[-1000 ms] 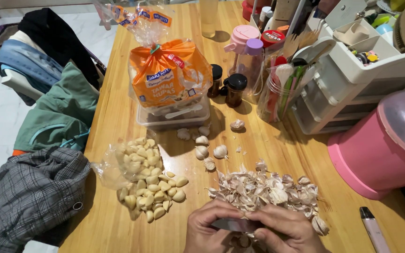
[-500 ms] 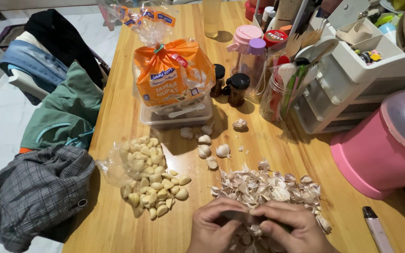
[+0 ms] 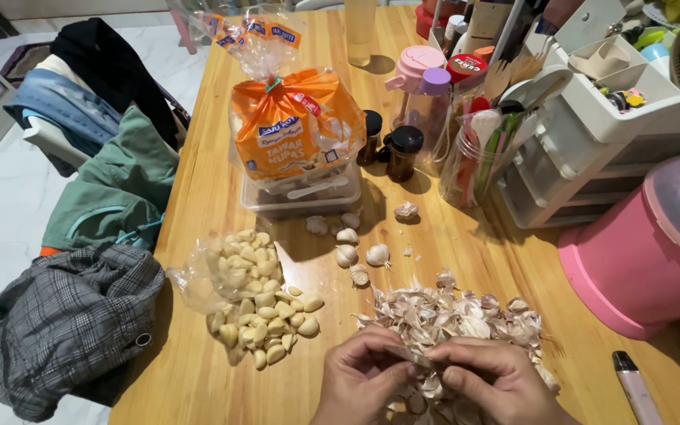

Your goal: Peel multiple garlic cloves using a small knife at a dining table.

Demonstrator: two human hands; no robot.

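My left hand [image 3: 360,382] and my right hand [image 3: 501,386] meet at the table's near edge, fingers curled. Between them they pinch a garlic clove and a thin grey blade [image 3: 416,359]; the clove is mostly hidden by my fingers. Just beyond my hands lies a heap of papery garlic skins [image 3: 454,315]. To the left, a pile of peeled cloves [image 3: 265,319] spills from a clear plastic bag [image 3: 202,275]. A few unpeeled cloves [image 3: 348,253] lie further back.
An orange bread bag [image 3: 297,130] sits on a clear box [image 3: 301,198]. Dark jars [image 3: 400,151], a utensil jar [image 3: 474,161], white drawers [image 3: 592,126] and a pink container [image 3: 639,252] crowd the right. A white pen-like stick [image 3: 635,391] lies near right. Clothes [image 3: 72,323] hang on chairs at left.
My hands stay together at the near edge, and my fingers have shifted around the clove and blade. The view has drifted slightly; nothing else moved.
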